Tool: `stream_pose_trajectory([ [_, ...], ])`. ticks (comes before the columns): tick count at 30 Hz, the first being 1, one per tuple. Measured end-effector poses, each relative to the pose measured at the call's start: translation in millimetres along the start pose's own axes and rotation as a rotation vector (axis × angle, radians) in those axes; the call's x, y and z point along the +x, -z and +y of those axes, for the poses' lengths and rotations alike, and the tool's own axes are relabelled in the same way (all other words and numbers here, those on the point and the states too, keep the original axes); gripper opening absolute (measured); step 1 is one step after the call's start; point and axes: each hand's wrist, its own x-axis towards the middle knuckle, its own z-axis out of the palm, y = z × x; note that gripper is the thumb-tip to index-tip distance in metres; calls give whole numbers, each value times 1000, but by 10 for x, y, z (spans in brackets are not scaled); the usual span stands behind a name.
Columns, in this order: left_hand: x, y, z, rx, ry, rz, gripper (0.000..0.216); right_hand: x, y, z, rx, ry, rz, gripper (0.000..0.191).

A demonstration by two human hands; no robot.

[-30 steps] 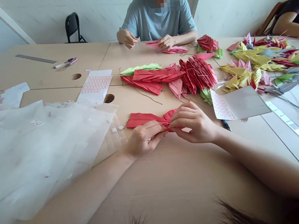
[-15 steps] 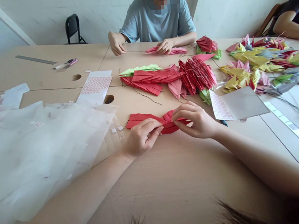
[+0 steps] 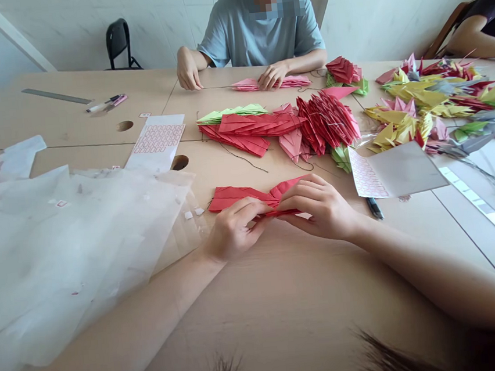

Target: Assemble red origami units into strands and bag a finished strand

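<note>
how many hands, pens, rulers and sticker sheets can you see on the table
hands: 4, the person's left hand and right hand on the red folded paper, plus a co-worker's two hands
pens: 2
rulers: 2
sticker sheets: 2
total: 10

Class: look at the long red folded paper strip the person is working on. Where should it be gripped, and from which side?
Probably at the pinched middle of the red folded strip, where the left hand and right hand already meet. It lies flat and fans out leftward, so coming from the near edge with fingers above and below seems safest.
</note>
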Motion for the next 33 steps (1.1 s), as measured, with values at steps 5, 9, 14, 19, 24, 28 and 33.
stream_pose_trajectory([
  [5, 4, -1, -12, -19, -11, 3, 18, -3, -2, 1, 11, -1, 11, 7],
  [9, 20, 0, 0, -68, -15, -34, 21, 0, 19, 6, 13, 1, 3, 9],
  [14, 65, 39, 27, -45, 87, -64, 14, 9, 35, 26, 107, -169, -56, 16],
  [19, 98, 86, 34, 90, 60, -97, 49, 17, 59, 114, 500, -683, -141, 20],
  [24, 70, 51, 25, 132, -28, -202, 50, 52, 123, 172, 894, -1000, -207, 32],
  [28, 40, 24, -18, 81, 9, -132, 36, 64, 105, 156, 922, -996, -192, 30],
  [33, 53, 17, -43, 49, 118, -4, 19, 88, 224, 141, 572, -722, 197, 31],
])
